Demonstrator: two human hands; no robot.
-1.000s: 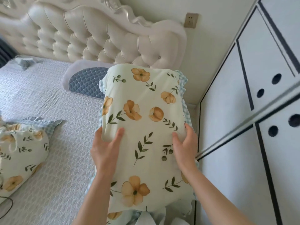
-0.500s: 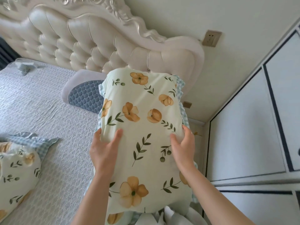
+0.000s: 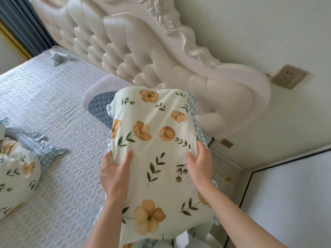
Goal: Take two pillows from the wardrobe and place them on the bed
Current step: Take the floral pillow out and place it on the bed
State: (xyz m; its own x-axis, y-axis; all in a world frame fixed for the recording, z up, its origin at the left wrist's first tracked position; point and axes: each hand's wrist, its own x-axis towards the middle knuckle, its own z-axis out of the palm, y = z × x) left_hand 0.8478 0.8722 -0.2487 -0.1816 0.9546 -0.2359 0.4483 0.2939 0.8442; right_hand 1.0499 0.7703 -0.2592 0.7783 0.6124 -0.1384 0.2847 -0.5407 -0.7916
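Above the bed's (image 3: 59, 140) right edge, we grip a floral pillow (image 3: 155, 149) with our left hand (image 3: 114, 174) and right hand (image 3: 201, 167); a second pillow (image 3: 16, 174) lies far left.

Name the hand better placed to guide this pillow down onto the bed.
Left. The left hand grips the pillow's bed-side edge, over the bed. The right hand holds the wardrobe-side edge.

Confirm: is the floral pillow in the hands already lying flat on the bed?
No, the cream floral pillow with orange flowers is gripped at its sides by the left hand and right hand, held up before the tufted headboard.
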